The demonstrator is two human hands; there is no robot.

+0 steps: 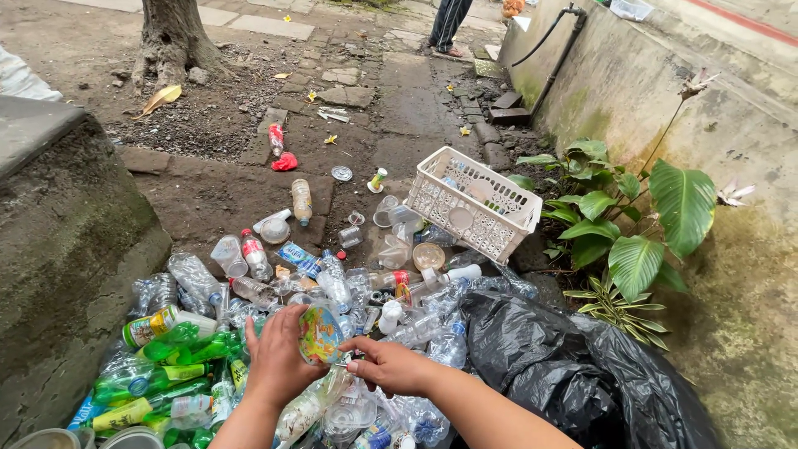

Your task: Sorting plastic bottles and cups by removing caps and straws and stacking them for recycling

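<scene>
My left hand (278, 357) grips a clear plastic cup (320, 334) by its rim; a colourful printed foil lid covers the cup's mouth. My right hand (391, 366) touches the lid's lower edge with pinched fingertips. Both hands hover over a heap of empty plastic bottles and cups (241, 333) lying on the ground, several of them green, others clear.
A white plastic crate (474, 204) lies tipped on its side beyond the heap. A black rubbish bag (565, 366) sits at right. A mossy concrete block (66, 249) stands at left, a wall (665, 91) and leafy plant (640, 224) at right. A person's legs (449, 25) stand far up the path.
</scene>
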